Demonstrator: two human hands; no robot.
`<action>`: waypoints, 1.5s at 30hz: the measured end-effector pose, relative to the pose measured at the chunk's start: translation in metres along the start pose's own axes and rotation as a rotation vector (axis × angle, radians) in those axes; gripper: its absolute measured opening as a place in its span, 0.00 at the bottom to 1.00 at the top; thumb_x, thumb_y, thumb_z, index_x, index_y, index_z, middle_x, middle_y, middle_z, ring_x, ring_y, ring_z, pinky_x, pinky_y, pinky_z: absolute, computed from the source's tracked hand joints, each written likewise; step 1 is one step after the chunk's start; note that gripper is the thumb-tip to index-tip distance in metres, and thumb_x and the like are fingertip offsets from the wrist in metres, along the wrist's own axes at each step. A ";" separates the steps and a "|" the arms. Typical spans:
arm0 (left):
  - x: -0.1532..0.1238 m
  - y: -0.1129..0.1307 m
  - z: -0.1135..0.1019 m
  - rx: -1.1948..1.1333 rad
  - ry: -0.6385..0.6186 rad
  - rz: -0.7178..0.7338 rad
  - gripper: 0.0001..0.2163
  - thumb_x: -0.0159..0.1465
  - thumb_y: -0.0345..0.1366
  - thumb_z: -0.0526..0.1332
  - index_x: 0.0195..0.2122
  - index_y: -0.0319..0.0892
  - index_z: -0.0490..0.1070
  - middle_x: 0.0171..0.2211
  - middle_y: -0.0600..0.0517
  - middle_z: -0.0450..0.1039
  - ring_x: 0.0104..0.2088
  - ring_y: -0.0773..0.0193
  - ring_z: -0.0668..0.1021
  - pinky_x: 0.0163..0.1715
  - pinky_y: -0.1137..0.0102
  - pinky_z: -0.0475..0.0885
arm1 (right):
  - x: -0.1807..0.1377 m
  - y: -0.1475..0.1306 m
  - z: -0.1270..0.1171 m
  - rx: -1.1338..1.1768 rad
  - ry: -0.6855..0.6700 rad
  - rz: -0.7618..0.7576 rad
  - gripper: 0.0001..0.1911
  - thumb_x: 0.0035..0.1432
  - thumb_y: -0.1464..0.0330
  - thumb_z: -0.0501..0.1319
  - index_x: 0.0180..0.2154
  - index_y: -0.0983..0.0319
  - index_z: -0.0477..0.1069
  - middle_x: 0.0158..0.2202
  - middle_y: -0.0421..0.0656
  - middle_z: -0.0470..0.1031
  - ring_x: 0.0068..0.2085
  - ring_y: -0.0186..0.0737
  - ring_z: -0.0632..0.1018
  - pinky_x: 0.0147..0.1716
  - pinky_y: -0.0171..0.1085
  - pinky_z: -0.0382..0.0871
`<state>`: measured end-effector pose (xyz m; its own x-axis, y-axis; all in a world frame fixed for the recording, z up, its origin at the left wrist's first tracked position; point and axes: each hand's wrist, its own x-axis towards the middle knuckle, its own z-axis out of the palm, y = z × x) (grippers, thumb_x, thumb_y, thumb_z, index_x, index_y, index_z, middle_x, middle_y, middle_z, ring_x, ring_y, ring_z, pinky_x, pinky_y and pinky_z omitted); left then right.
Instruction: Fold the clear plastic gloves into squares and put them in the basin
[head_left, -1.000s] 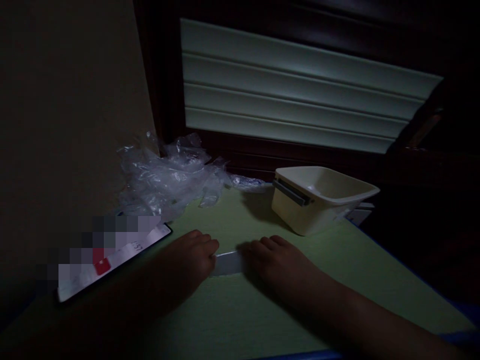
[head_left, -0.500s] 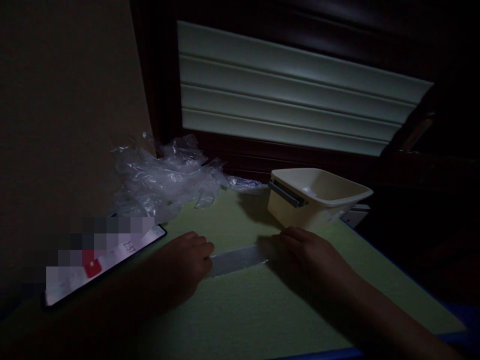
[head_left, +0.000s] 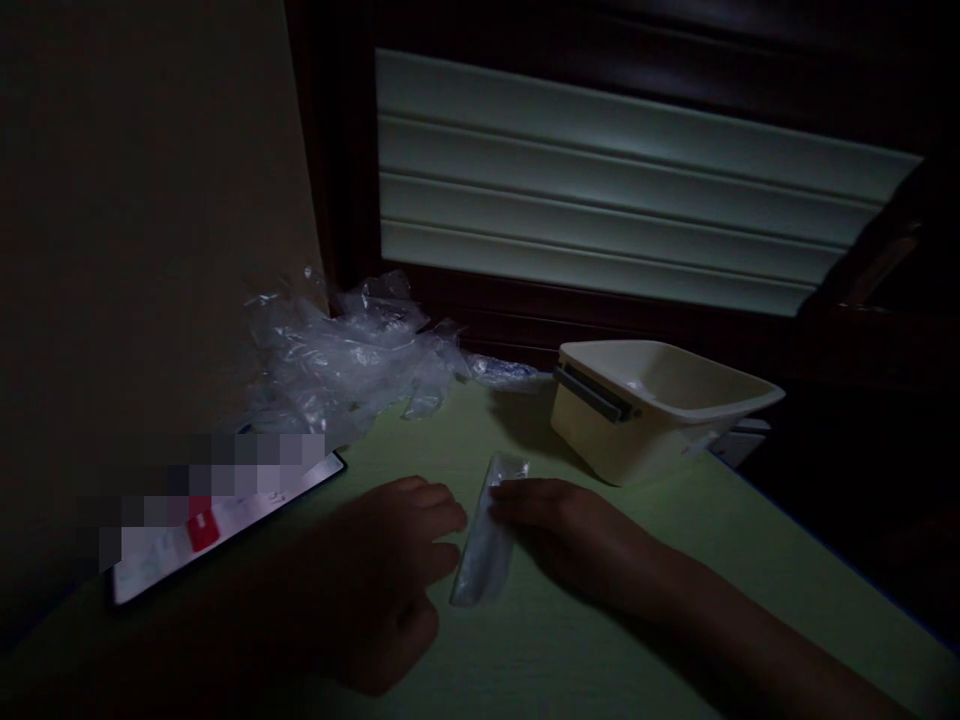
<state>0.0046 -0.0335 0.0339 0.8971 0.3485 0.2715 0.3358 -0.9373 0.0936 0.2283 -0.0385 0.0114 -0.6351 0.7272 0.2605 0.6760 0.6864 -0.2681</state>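
Observation:
A narrow clear plastic sleeve [head_left: 486,540] lies on the green table top [head_left: 570,640], its long side pointing away from me. My left hand [head_left: 390,570] rests just left of it, fingers stretched toward its edge and thumb apart. My right hand [head_left: 562,525] lies flat on the right, fingertips touching the sleeve's upper part. Neither hand is wrapped round it. The room is very dark.
A heap of crumpled clear plastic bags [head_left: 345,350] sits at the back left by the wall. A lit phone [head_left: 225,520] lies at the left. A cream plastic tub [head_left: 652,405] with a dark handle stands at the back right. Slatted blinds [head_left: 600,190] are behind.
The sleeve lay crosswise, stretched between both hands. Now it is turned lengthwise between them, and my right hand has come back in beside it.

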 end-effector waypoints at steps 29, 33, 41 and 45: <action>0.004 0.000 0.027 -0.167 0.224 -0.022 0.08 0.56 0.27 0.57 0.38 0.38 0.68 0.40 0.47 0.70 0.39 0.61 0.72 0.42 0.67 0.68 | -0.021 0.001 0.000 -0.144 0.067 -0.146 0.10 0.58 0.75 0.54 0.39 0.62 0.72 0.35 0.47 0.73 0.35 0.41 0.74 0.33 0.39 0.70; 0.009 -0.004 0.039 -0.219 0.241 -0.083 0.07 0.57 0.28 0.58 0.38 0.40 0.68 0.38 0.49 0.71 0.37 0.63 0.72 0.38 0.69 0.68 | -0.024 0.000 0.000 0.118 0.101 -0.065 0.13 0.56 0.78 0.52 0.41 0.63 0.70 0.42 0.49 0.70 0.43 0.40 0.71 0.40 0.38 0.68; 0.016 -0.010 0.047 -0.182 0.297 -0.101 0.05 0.60 0.27 0.55 0.31 0.40 0.69 0.30 0.52 0.73 0.32 0.64 0.74 0.34 0.71 0.67 | -0.023 -0.009 -0.002 0.245 0.031 0.008 0.16 0.53 0.77 0.56 0.44 0.61 0.67 0.41 0.46 0.70 0.43 0.41 0.70 0.43 0.41 0.66; 0.015 -0.010 0.045 -0.183 0.255 -0.082 0.06 0.60 0.27 0.53 0.31 0.40 0.69 0.31 0.51 0.73 0.33 0.63 0.74 0.35 0.70 0.67 | -0.022 -0.009 0.000 0.232 0.004 0.047 0.12 0.53 0.75 0.58 0.41 0.62 0.68 0.38 0.46 0.70 0.40 0.42 0.70 0.38 0.40 0.66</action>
<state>0.0271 -0.0186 -0.0061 0.7603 0.4318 0.4852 0.3263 -0.8998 0.2896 0.2361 -0.0605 0.0078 -0.6032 0.7586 0.2463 0.6007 0.6352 -0.4855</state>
